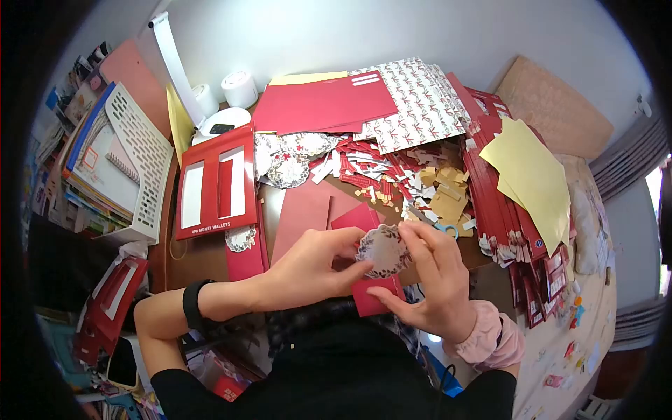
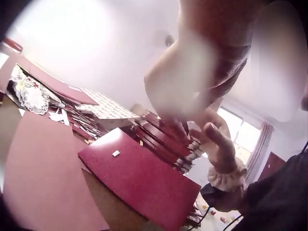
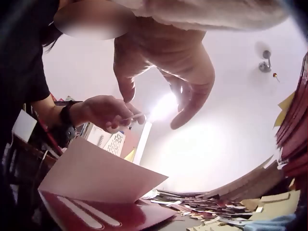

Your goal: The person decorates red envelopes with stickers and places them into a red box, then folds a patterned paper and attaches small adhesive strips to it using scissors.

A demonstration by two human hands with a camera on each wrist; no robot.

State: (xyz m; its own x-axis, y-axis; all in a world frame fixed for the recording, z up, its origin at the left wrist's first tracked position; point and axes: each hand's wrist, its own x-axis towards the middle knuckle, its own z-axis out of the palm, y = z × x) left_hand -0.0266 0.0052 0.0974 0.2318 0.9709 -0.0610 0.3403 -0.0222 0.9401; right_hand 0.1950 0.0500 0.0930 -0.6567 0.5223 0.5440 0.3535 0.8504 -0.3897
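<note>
My left hand (image 1: 318, 262) pinches a round, scallop-edged paper cutout (image 1: 385, 253) with a printed wreath border, thumb on its face. In the head view my right hand (image 1: 434, 283) overlaps the cutout's right edge with its fingertips. The right wrist view shows the right hand's (image 3: 166, 67) thumb and fingers spread apart, a gap between them and the left hand (image 3: 108, 113). Below both hands lies a red card wallet (image 1: 376, 302), seen as a glossy red panel (image 2: 139, 178) in the left wrist view. Pink card sheets (image 1: 301, 217) lie left of it.
A red-framed box (image 1: 215, 183) and more wreath cutouts (image 1: 288, 169) sit at left. Paper scraps (image 1: 392, 175), blue-handled scissors (image 1: 448, 229) and stacked red wallets (image 1: 493, 196) with yellow sheets (image 1: 532, 178) lie at right. A white lamp (image 1: 175, 70) stands behind.
</note>
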